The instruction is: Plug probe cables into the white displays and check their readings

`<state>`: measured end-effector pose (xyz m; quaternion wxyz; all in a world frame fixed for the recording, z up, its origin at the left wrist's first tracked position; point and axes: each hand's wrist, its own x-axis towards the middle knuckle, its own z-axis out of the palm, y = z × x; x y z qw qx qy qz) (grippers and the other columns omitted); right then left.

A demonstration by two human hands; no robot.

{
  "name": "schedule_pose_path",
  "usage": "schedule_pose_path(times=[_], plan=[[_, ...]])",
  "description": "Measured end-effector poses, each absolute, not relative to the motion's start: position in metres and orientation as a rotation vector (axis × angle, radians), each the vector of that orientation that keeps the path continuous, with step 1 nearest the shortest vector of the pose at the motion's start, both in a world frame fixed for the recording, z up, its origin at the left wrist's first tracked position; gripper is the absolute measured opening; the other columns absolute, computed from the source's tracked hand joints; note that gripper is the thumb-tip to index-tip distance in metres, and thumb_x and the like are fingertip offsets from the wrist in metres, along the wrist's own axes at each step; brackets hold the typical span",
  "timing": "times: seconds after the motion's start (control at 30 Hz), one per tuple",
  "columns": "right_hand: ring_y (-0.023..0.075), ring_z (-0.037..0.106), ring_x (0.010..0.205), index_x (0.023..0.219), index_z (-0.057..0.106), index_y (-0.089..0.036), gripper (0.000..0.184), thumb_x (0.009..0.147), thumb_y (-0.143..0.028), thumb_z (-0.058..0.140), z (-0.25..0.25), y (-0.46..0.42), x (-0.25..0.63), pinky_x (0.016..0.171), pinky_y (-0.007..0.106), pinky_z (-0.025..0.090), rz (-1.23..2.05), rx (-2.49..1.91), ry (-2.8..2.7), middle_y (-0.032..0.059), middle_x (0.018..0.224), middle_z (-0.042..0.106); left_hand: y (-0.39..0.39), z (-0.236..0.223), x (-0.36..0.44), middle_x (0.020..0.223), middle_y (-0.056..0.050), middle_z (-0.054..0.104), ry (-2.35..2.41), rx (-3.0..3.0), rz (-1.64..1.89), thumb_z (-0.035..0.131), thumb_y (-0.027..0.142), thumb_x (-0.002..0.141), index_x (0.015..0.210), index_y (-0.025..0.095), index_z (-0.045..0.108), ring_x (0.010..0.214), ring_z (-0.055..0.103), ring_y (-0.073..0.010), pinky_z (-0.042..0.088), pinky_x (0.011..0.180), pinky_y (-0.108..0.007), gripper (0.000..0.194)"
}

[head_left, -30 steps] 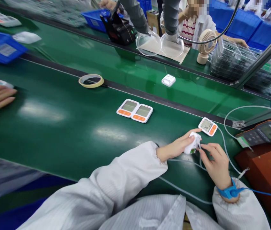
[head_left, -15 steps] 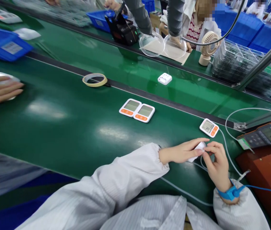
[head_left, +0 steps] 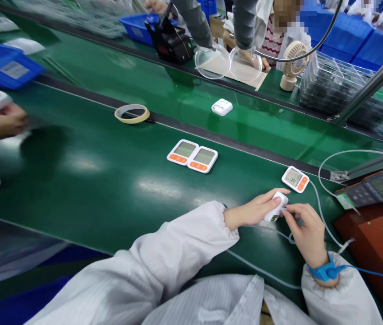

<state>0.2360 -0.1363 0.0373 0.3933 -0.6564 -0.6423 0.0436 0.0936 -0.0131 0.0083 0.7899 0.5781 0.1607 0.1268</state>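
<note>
The white device (head_left: 282, 200) is in the left hand (head_left: 257, 210), and it lies immediately to the left of the right hand's (head_left: 308, 232) fingertips, which reach its right edge. Its longer side seems to run slantwise, from upper right to lower left, so this edge is turned toward the right thumb and index finger. Both hands are at the device: the left one carries it, and the right one comes to it from the side.

The left fingers are closed on the device: the thumb presses on the face that is seen, and the other fingers are mostly hidden behind it. On the right hand, the thumb and index finger are bent and almost together at the edge. Whether they pinch some small part or only touch the casing, one cannot tell, because the place is too small.

Just beyond the left fingertips, a lit display unit (head_left: 295, 179) lies on the tabletop (head_left: 126, 221). Farther to the left of the fingers, and well apart from them, the first orange-button unit (head_left: 183, 151) and the second orange-button unit (head_left: 203, 159) lie side by side. To the right of the right fingers stands a handheld meter (head_left: 382, 187).
</note>
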Motion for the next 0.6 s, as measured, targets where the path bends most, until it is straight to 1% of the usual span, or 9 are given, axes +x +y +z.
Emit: schedule_pose_path(times=[0.17,0.37,0.47,0.6], plan=[[0.0181,0.061,0.079,0.100,0.066,-0.022,0.008,0.098,-0.022,0.058,0.0378,-0.1366,0.2352,0.070,0.033,0.050,0.135,-1.670,-1.673,0.0037,0.089,0.068,-0.0134,0.0083,0.0925,0.108,-0.008,0.060,0.349,1.277,0.281,0.042,0.065,0.092,0.141,0.021,0.043,0.085,0.057,-0.0161,0.045,0.077,-0.030,0.066],[0.0171,0.057,0.074,0.091,0.063,-0.022,0.010,0.099,-0.024,0.056,0.0393,-0.1368,0.2331,0.067,0.032,0.047,0.145,-1.672,-1.661,0.0020,0.081,0.065,-0.0139,0.0088,0.0923,0.107,-0.008,0.061,0.355,1.290,0.308,0.043,0.062,0.093,0.140,0.022,0.046,0.086,0.056,-0.0168,0.045,0.078,-0.030,0.062],[0.0172,0.057,0.073,0.090,0.062,-0.021,0.012,0.099,-0.025,0.055,0.0387,-0.1370,0.2326,0.067,0.032,0.046,0.156,-1.682,-1.643,0.0022,0.080,0.064,-0.0137,0.0084,0.0920,0.105,-0.007,0.061,0.358,1.315,0.308,0.042,0.062,0.094,0.141,0.022,0.046,0.086,0.056,-0.0170,0.045,0.078,-0.030,0.062],[0.0168,0.057,0.074,0.090,0.062,-0.021,0.010,0.098,-0.024,0.056,0.0385,-0.1368,0.2323,0.068,0.030,0.045,0.182,-1.681,-1.639,0.0015,0.081,0.063,-0.0134,0.0080,0.0915,0.102,-0.006,0.061,0.351,1.359,0.306,0.040,0.062,0.095,0.142,0.023,0.044,0.084,0.055,-0.0168,0.045,0.078,-0.030,0.062]])
